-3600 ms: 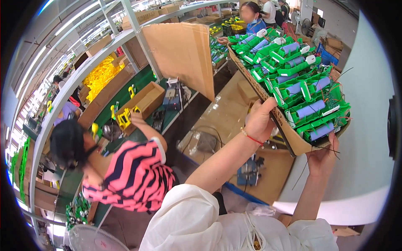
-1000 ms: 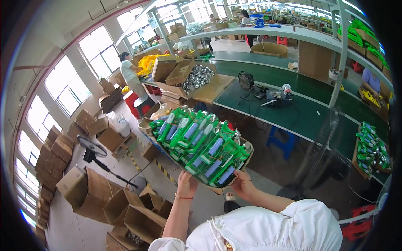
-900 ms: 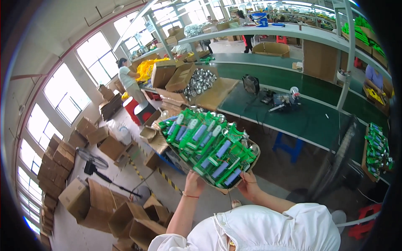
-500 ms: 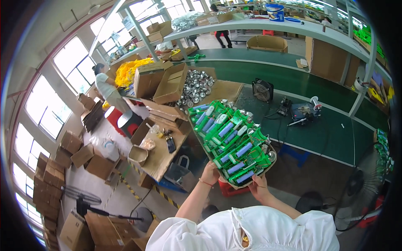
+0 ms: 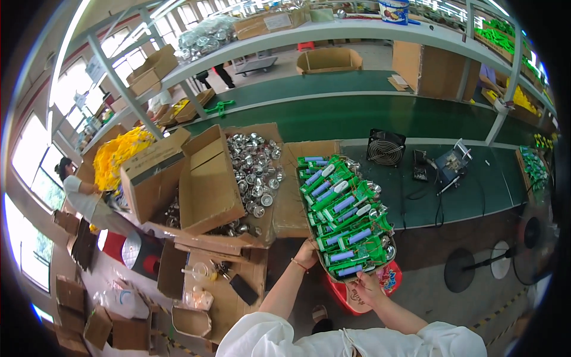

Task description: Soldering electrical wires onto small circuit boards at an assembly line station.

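A long cardboard tray (image 5: 382, 268) is tilted away from me, packed with green plastic housings (image 5: 342, 208). Blue cylindrical cells, thin wires and shiny round metal caps show in the housings. My left hand (image 5: 307, 254) grips the tray's near left side, its fingers partly hidden beneath. At the near end my right hand (image 5: 367, 290) holds the rim, with the thumb up at the edge. The far end of the tray is by the edge of the green workbench (image 5: 470, 205); I cannot tell whether it rests there.
Left of the tray, an open carton (image 5: 211, 184) lies among many silvery metal caps (image 5: 253, 172). A red stool (image 5: 355, 302) stands below the tray. On the bench are a small black fan (image 5: 385, 149) and a soldering device (image 5: 453, 162). A pedestal fan (image 5: 529, 238) stands at right.
My view has turned left and come nearer the bench. The tray, still in both hands, now points more straight ahead, and the red stool shows more below it.
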